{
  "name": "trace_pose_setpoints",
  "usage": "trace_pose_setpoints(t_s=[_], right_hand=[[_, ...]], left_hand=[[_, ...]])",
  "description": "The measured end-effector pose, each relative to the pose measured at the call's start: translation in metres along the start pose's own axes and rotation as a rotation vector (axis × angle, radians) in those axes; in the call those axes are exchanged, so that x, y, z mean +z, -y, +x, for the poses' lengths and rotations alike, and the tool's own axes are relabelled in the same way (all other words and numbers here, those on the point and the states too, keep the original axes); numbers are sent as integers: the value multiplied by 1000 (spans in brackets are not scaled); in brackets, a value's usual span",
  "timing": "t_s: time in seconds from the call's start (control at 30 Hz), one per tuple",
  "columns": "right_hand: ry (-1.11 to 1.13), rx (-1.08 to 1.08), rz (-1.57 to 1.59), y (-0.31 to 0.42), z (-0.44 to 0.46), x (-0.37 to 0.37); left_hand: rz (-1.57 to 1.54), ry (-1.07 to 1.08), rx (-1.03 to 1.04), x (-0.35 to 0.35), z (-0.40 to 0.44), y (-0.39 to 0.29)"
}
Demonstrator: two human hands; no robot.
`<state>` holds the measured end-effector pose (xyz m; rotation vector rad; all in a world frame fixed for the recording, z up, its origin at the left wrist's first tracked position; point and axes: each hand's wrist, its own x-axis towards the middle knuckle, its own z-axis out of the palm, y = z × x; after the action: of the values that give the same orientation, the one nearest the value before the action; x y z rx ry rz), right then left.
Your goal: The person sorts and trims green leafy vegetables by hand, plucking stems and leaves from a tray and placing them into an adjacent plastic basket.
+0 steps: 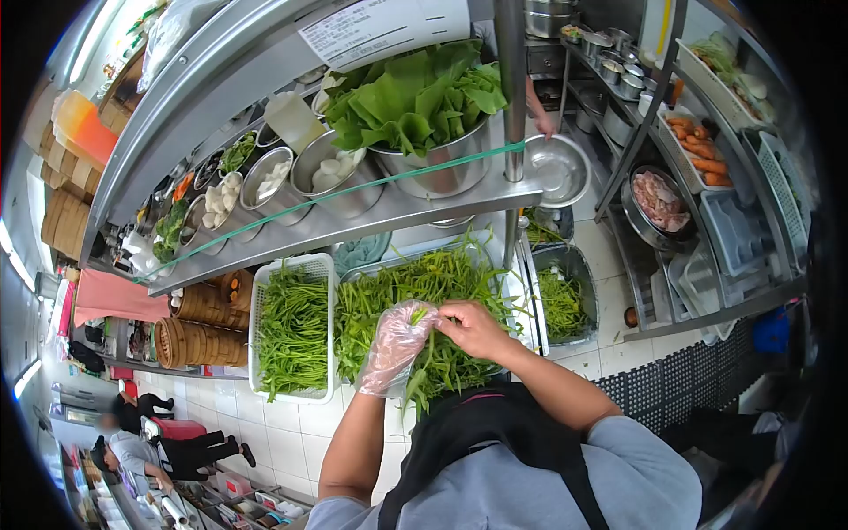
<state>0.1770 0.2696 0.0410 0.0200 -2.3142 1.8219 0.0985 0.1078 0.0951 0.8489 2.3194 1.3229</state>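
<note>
A clear plastic glove covers my left hand (397, 344), which is over a heap of leafy green stems (459, 283). Its fingers are closed around a bit of green. My bare right hand (477, 329) meets it at the fingertips, its fingers pinched together at the glove's edge; what they grip is too small to make out. Left of the heap stands a white basket (331, 331) of cut green stems (296, 318).
Above runs a steel shelf (353, 219) with metal pots and a pot of broad leaves (411, 97). A grey bin (590, 291) of greens stands right. Another person's hand (545, 126) holds a steel bowl (558, 170). Bamboo steamers (194, 340) and people are at left.
</note>
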Motion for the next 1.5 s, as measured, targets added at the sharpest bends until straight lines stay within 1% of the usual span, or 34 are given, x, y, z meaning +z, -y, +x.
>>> trace_pose_setpoints(t_s=[0.03, 0.1, 0.13, 0.2, 0.23, 0.3, 0.33, 0.37, 0.43, 0.5, 0.53, 0.57, 0.6, 0.63, 0.67, 0.7, 0.77, 0.8, 0.83, 0.9, 0.97, 1.0, 1.03, 1.07, 1.1, 1.17, 1.2, 1.23, 1.3, 1.33, 1.37, 1.43, 1.47, 1.5], right_hand=[[-10, 5, -24, 2, -2, -1], [-35, 8, -22, 4, -6, -5], [-34, 22, -27, 3, -7, -8], [-53, 55, -15, 3, -10, -21], [-127, 2, 16, -5, -13, -30], [-284, -23, -61, -24, -21, -57], [-364, 97, 18, -26, -28, -72], [-397, 100, -161, -43, -32, -94], [-444, 85, -372, -77, -39, -127], [-456, 210, -756, -102, -51, -137], [-403, 438, -909, -109, -57, -136], [-403, 435, -909, -117, -58, -131], [-404, 425, -907, -123, -56, -126], [-404, 414, -904, -125, -53, -121], [-412, 292, -834, -117, -47, -112], [-360, 224, -726, -112, -39, -103], [-272, 141, -485, -102, -22, -82], [-237, 126, -353, -97, -13, -69], [-193, 130, -316, -72, -6, -61], [-158, 95, -152, -55, 9, -39], [-129, 114, 77, -52, 25, -12], [-127, 112, 79, -46, 32, -4], [-71, 182, 76, -40, 39, 4], [-16, 252, 71, -36, 45, 9], [-13, 248, 70, -36, 49, 14], [2, 258, 314, -42, 57, 24], [14, 299, 464, -33, 57, 23], [22, 300, 461, -28, 57, 23], [-74, 424, 595, -20, 58, 19], [-68, 423, 566, -14, 57, 13], [-75, 413, 561, -9, 57, 10], [-144, 310, 417, 0, 56, 11], [-146, 301, 396, 4, 55, 12], [-152, 294, 385, 10, 56, 14]], left_hand=[[-8, 10, 6, 1, 1, 5], [188, -99, 103, 2, 2, 13], [147, -128, 109, -1, 1, 14], [-113, -200, -51, -14, 3, 30], [-241, -237, -109, -26, 3, 31], [-390, -374, -145, -54, 1, 22], [-433, -424, -151, -66, -3, 9], [-516, -447, -113, -78, -3, 20], [-540, -434, -207, -98, -6, 29], [-360, -286, -346, -104, -8, 38], [-155, -251, -538, -88, -3, 3], [34, -142, -490, -79, -2, 23], [173, -90, -415, -64, -3, 31], [383, -113, -280, -48, 1, 82], [543, -83, -372, -34, 3, 110], [545, -82, -373, -27, 1, 99], [624, 15, -565, -18, 4, 64], [590, -6, -551, -18, 0, 72], [595, 1, -541, -18, -1, 77], [598, -82, -334, -18, -5, 82], [551, -102, -316, -24, -11, 55], [509, -80, -296, -26, -12, 37], [468, -59, -276, -26, -12, 28], [468, -85, -194, -25, -15, 29], [468, -90, -194, -26, -15, 22], [457, 0, -243, -29, -17, 3], [395, -12, -204, -33, -19, 7], [391, -18, -208, -39, -23, 9], [76, -171, -265, -57, -23, 9], [160, -169, -309, -70, -25, 5], [159, -169, -296, -76, -24, 0], [100, -104, -287, -87, -23, -6], [0, -29, -297, -86, -19, -1], [-1, -32, -252, -80, -18, -11]])
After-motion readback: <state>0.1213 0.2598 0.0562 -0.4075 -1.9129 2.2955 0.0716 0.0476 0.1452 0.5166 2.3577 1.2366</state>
